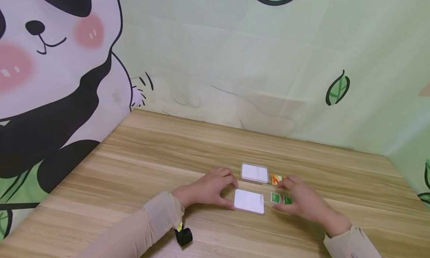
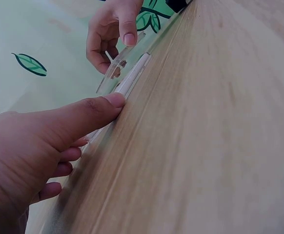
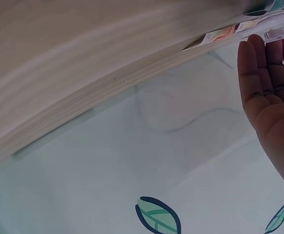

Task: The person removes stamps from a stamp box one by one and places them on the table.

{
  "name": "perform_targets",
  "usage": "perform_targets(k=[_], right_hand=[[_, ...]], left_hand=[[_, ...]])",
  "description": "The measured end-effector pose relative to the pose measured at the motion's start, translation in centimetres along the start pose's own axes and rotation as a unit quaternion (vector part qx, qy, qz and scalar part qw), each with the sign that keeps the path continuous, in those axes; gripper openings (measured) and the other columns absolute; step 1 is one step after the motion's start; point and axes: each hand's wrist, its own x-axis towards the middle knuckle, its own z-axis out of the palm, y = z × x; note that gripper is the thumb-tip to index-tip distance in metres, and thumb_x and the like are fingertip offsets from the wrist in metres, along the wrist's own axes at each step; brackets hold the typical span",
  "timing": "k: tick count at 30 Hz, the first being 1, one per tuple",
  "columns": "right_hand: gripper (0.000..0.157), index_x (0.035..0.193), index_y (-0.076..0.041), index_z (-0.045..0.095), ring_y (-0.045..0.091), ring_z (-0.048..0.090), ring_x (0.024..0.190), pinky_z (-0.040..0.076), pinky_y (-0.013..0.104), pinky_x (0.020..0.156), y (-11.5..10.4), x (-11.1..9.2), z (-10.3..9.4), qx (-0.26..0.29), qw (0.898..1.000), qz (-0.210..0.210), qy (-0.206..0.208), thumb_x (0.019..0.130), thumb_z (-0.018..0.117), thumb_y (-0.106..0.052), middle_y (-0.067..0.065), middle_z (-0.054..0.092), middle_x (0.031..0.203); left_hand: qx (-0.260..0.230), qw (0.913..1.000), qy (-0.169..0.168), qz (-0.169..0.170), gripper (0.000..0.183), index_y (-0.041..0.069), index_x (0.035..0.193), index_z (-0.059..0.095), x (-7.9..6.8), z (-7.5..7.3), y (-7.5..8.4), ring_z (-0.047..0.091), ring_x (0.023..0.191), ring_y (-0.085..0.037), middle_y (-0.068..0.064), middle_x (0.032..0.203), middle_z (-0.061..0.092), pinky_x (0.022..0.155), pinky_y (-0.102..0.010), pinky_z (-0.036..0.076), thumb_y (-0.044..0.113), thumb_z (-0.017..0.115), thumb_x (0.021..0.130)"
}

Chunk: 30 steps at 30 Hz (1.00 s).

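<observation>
My left hand point(image 1: 215, 189) holds a flat clear plastic case with a white insert point(image 1: 249, 201) by its left edge, thumb at the near corner and fingers at the far one. In the left wrist view the thumb presses the case's edge point(image 2: 132, 75), which lies on the table. A clear plastic lid point(image 1: 266, 192) is tilted up beside the case, its right side gripped by my right hand point(image 1: 304, 200). Two green stamps point(image 1: 275, 197) show through or beside the lid; I cannot tell which. The right fingers partly hide an orange stamp-like piece point(image 1: 276, 179).
A second flat clear case with a white insert point(image 1: 254, 173) lies just behind the first on the wooden table point(image 1: 161, 150). A small black object point(image 1: 184, 236) is by the left sleeve. Printed cloth point(image 1: 215, 64) hangs behind and beside the table.
</observation>
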Motion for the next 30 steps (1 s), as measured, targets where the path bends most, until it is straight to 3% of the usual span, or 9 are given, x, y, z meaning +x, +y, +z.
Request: perform_targets(k=[30], right_hand=[[0.048, 0.099, -0.007, 0.066, 0.012, 0.056, 0.088, 0.051, 0.035, 0.079, -1.01, 0.61, 0.58, 0.009, 0.999, -0.038, 0.015, 0.071, 0.080, -0.043, -0.002, 0.060, 0.095]], left_hand=[[0.002, 1.0000, 0.002, 0.000, 0.052, 0.019, 0.113, 0.061, -0.12, -0.08, 0.12, 0.046, 0.114, -0.013, 0.005, 0.115, 0.056, 0.107, -0.033, 0.036, 0.050, 0.077, 0.075]])
